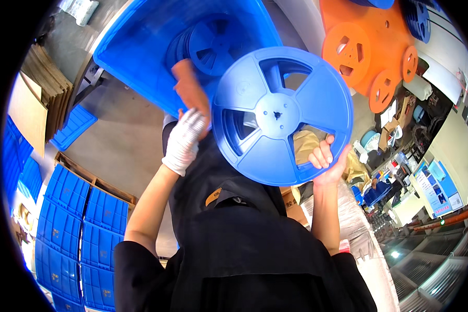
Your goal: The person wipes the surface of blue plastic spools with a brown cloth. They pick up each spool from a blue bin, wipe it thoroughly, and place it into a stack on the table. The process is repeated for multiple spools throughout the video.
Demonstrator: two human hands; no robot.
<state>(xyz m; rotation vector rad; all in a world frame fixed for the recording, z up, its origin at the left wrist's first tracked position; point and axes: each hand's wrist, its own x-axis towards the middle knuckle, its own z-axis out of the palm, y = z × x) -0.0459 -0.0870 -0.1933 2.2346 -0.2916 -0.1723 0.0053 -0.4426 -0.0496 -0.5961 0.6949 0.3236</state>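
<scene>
Fingers (321, 155) of our R hand (331, 170) pinch blue reel (286, 111) at window/rim, raised before us | L gloved hand (184, 143): blurred, can't tell grip | prob. light, stiff, slick; we'd hold rim

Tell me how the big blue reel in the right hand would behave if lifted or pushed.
The blue reel would probably roll if pushed on edge, given its round rim. It looks fairly light for its size, with large cut-outs through its face. It also seems stiff, showing no sag in the right hand.
</scene>
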